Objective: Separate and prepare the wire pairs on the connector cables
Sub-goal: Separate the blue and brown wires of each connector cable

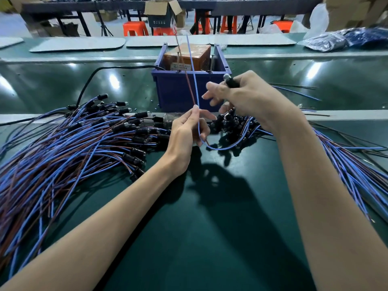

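On the green table [210, 217] in front of the person lay two big heaps of cables, a left heap [79, 143] and a right heap [344, 162], each with too many cables to count. One blue bin [184, 89] stood behind the hands, with one orange box [195, 56] inside it. Two hands worked on one cable, held up in front of the bin. It had two wires, one blue wire [194, 80] and one brown wire [188, 82]. Both stood nearly straight up, side by side, with their loose ends pointing up and away. Lower down, the blue wire bent in a loop toward the right. The left hand [186, 135] pinched the wires between thumb and first finger. The right hand [247, 101], held higher, gripped the black connector [230, 81], its shiny tip pointing up, with its other fingers spread loosely.
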